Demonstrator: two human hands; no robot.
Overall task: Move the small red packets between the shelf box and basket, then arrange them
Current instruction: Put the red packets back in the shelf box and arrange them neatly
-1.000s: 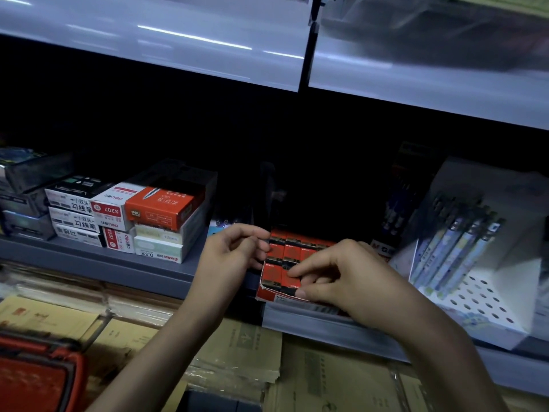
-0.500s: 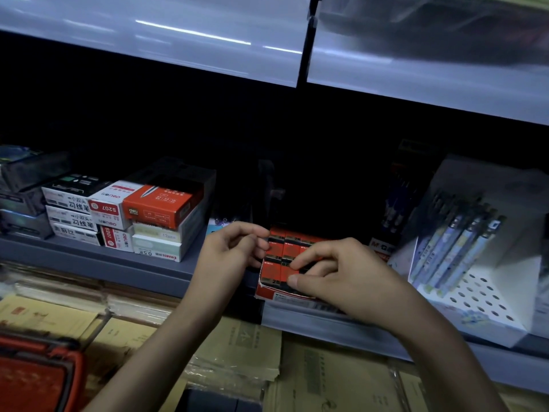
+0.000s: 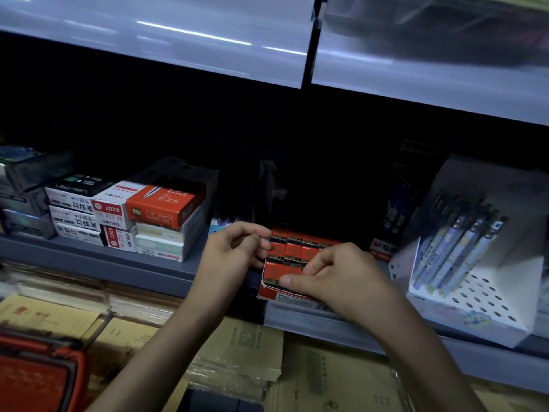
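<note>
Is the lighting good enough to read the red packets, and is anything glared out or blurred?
Head view: dim overall, the recess behind the red packets nearly black, their print hard to read. Head view: streaky glare on the upper shelf front. Head view: the pen display at right is motion-smeared; the left hand and right hand look fairly sharp.
</note>
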